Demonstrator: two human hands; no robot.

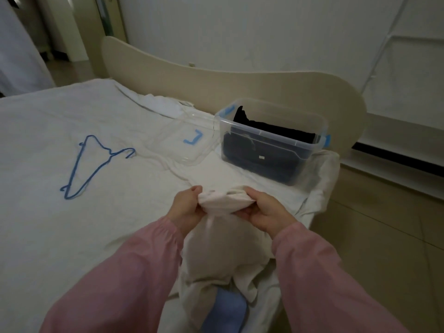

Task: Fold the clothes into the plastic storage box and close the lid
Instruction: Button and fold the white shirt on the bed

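Closest in, a cream garment [216,248] droops between two pink sleeves, its top edge bunched up. The left hand [188,207] pinches one side of the bunch, the right hand [263,212] grips the other with curled fingers, and both are raised over the near edge of the bed. It looks unfolded, so I'd judge this piece barely begun. Over on the left a blue hanger [96,164] lies bare on the white sheet [48,128]. Further right the clear lid [182,150] with its blue latch lies flat on the bed, just beside the plastic storage box [271,134], which stands open at the far right corner with dark clothes [254,164] already packed inside. Left to do, by my reckoning: fold this one, put it in, fit the lid. A small white tag shows on the dark cloth through the wall, too small to read; I see no other writing.
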